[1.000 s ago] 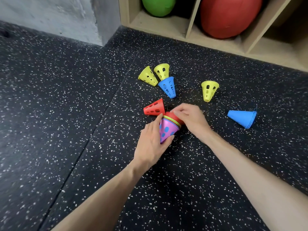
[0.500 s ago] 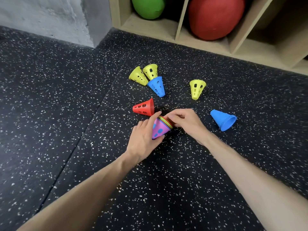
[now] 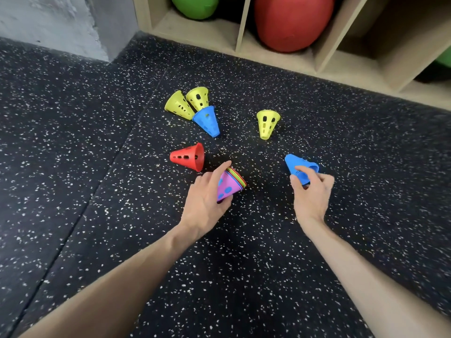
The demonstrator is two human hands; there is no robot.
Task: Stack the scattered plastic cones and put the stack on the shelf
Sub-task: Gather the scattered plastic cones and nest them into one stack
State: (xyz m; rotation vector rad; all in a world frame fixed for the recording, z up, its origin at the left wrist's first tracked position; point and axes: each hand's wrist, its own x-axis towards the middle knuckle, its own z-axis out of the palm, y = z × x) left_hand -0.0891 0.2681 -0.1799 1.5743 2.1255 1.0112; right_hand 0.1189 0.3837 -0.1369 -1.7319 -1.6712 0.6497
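On the speckled floor, collection is under way. Left hand grips the nested stack, purple cone outermost, lying tilted. Right hand, arm extended, pinches the lone blue cone between thumb and fingers. Next move, as judged: lift it and seat it onto the stack. Five cones remain loose; shelf not yet approached.

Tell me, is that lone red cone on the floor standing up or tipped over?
Tipped over. The red cone lies on its side on the floor, its narrow tip pointing left and its wide rim facing right, with the side holes showing.
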